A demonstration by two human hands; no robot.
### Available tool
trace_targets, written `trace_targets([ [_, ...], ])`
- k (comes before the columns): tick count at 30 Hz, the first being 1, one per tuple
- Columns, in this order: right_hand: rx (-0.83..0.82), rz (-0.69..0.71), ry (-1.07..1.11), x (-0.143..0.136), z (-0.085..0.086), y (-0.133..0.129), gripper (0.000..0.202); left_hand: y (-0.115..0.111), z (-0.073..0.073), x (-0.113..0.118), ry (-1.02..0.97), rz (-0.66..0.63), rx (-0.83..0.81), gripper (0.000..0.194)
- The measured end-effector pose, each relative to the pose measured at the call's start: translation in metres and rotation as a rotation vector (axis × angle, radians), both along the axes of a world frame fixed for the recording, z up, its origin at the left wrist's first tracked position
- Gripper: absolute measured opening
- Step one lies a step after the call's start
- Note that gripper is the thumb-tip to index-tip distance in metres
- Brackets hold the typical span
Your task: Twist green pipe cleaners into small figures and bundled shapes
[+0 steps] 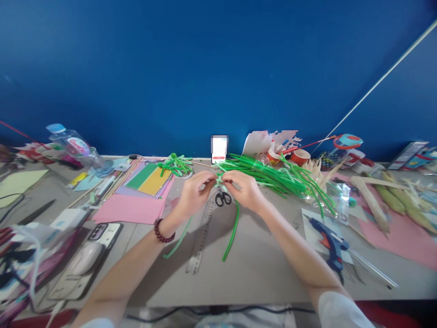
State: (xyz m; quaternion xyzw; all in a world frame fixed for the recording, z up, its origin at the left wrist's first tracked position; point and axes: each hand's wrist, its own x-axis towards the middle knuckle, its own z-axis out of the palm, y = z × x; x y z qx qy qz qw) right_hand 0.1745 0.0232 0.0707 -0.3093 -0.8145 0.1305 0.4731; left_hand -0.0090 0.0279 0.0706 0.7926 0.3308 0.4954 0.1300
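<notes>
My left hand (195, 191) and my right hand (244, 187) meet above the middle of the table, fingertips pinched together. Between them is a small piece of green pipe cleaner (219, 179), partly hidden by the fingers. One darker green pipe cleaner (235, 230) hangs or lies below my right hand; a paler one (179, 239) trails under my left wrist. Just below the fingers lie black-handled scissors (223, 198), beside a clear ruler (202, 237). A red bead bracelet (164, 231) circles my left wrist.
Behind my right hand lies a big bundle of green pipe cleaners (273, 175). A lit phone (219, 148) leans on the blue wall. Right: a glue gun (327, 243) and paper cups (300, 157). Left: coloured sheets (133, 207), a plastic bottle (77, 146), and a pale phone (85, 262).
</notes>
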Motion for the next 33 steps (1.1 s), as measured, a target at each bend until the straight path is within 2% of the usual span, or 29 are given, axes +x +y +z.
trace_targets([
  [3,-0.01,0.018,-0.009,0.001,0.0,0.0,0.019,0.0,0.0,0.0,0.001,-0.013,0.004,0.014],
  [6,-0.091,0.01,0.044,0.001,0.001,0.0,0.016,0.0,0.001,0.001,-0.007,-0.01,-0.056,0.014],
  [9,-0.313,0.015,0.203,0.001,0.003,0.002,0.015,0.002,0.003,0.0,-0.029,-0.036,-0.183,0.013],
  [12,-0.563,0.095,0.395,0.002,0.003,0.005,0.023,0.004,0.005,0.0,-0.042,-0.103,-0.289,0.012],
  [17,-0.776,0.208,0.383,0.005,0.0,0.01,0.023,0.006,0.003,-0.001,-0.099,-0.192,-0.471,0.018],
  [22,-0.824,0.214,0.369,0.005,0.0,0.009,0.022,0.004,0.002,-0.001,-0.105,-0.167,-0.539,0.017],
  [27,-0.742,0.163,0.352,0.002,0.0,0.006,0.021,0.002,0.008,-0.003,-0.09,-0.041,-0.381,0.012],
  [33,-0.617,0.106,0.343,-0.003,0.005,0.001,0.024,0.002,0.009,-0.003,-0.041,-0.084,-0.26,0.007],
])
